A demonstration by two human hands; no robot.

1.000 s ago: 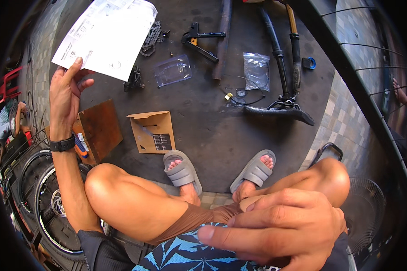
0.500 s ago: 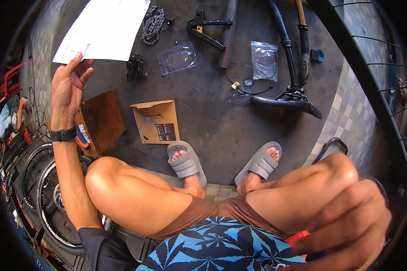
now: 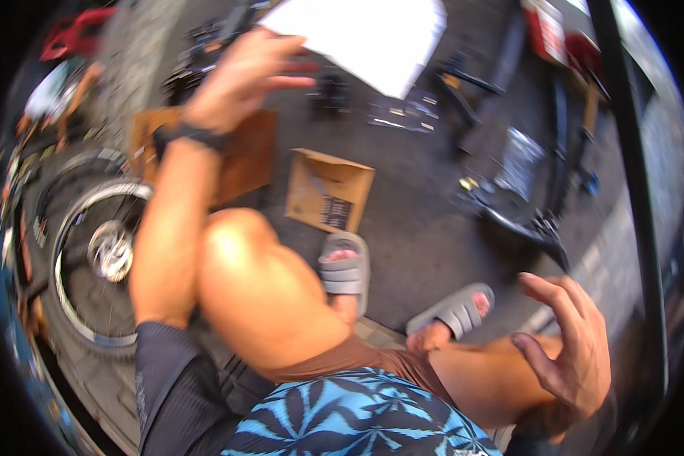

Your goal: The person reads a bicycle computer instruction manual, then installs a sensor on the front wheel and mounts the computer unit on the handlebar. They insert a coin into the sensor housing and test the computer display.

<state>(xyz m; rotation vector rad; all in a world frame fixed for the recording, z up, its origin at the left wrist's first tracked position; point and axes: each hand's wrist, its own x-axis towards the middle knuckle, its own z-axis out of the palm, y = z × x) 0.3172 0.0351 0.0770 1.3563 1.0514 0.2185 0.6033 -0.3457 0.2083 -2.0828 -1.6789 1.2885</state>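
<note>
My left hand [image 3: 243, 76] is raised at the upper left, its fingers stretched and apart, blurred by motion. Its upper fingers reach the lower left edge of a white sheet of paper [image 3: 365, 34]; the blur hides whether they touch it. The sheet is tilted, one corner pointing down over a clear plastic tray [image 3: 403, 112]. At the lower right, above my knee, my right hand [image 3: 574, 346] is open with thumb and fingers apart and nothing in it.
An opened cardboard box [image 3: 308, 197] lies by my left sandal, near a brown wooden board [image 3: 247, 163]. To the right are a clear plastic bag [image 3: 520, 163] and a dark bicycle fork [image 3: 561, 129]. A bicycle wheel [image 3: 68, 304] stands at left; a dark bar [image 3: 634, 175] crosses at right.
The view has shifted. The paper has moved right and turned, and my left hand has moved right with its fingers spread. My right hand has moved away from the camera and opened.
</note>
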